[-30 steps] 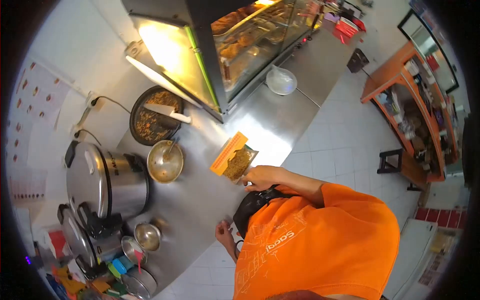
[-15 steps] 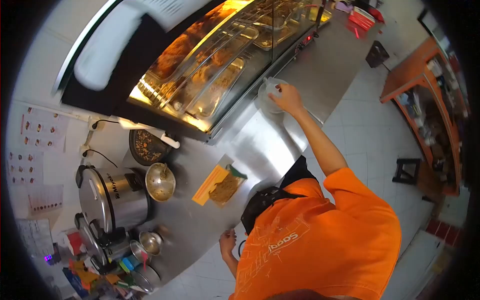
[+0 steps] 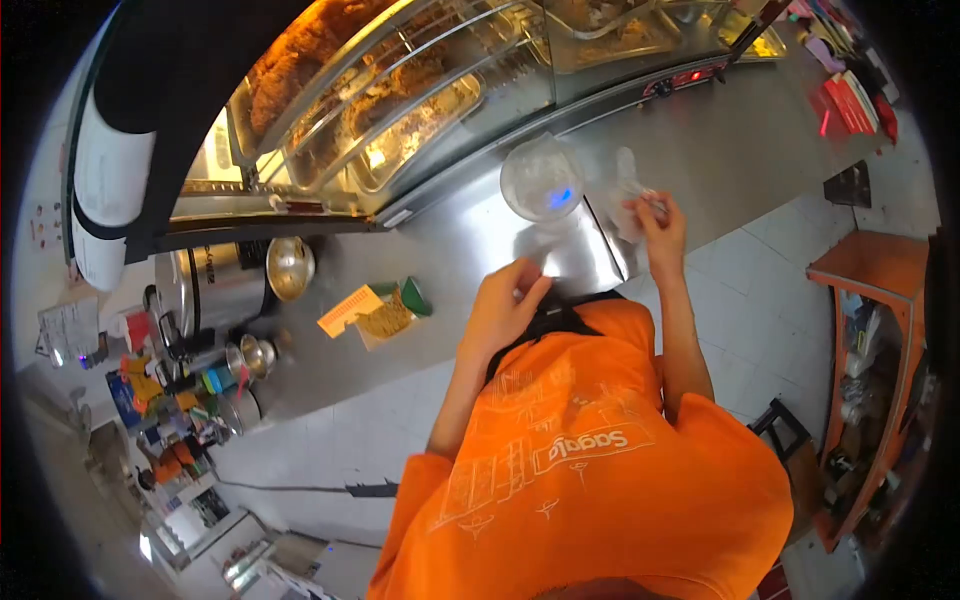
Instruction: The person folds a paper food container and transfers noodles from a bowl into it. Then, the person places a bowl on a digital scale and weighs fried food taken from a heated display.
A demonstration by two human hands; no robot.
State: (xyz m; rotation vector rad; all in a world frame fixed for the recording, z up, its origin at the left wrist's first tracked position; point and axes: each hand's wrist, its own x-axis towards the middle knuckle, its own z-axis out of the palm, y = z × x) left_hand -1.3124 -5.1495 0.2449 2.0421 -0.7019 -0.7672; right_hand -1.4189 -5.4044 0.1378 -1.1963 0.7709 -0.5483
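Right hand (image 3: 658, 220) up over steel bench (image 3: 750, 135), fingers pinching crumpled clear plastic (image 3: 627, 185), just beside translucent tub (image 3: 540, 180). Left hand (image 3: 506, 302) half-curled near bench edge, honestly can't tell if anything's in it. Orange shirt (image 3: 610, 500) print looks like "Sagala", upside down from here. Big steel cooker (image 3: 225, 292) has dark brand lettering, too small and sideways for me. Orange card (image 3: 350, 310) against brown food pack (image 3: 386, 318): printed lines, way too tiny to read.

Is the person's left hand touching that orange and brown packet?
Apart. The head view shows a strip of bare metal counter between the left hand and the orange and brown packet.
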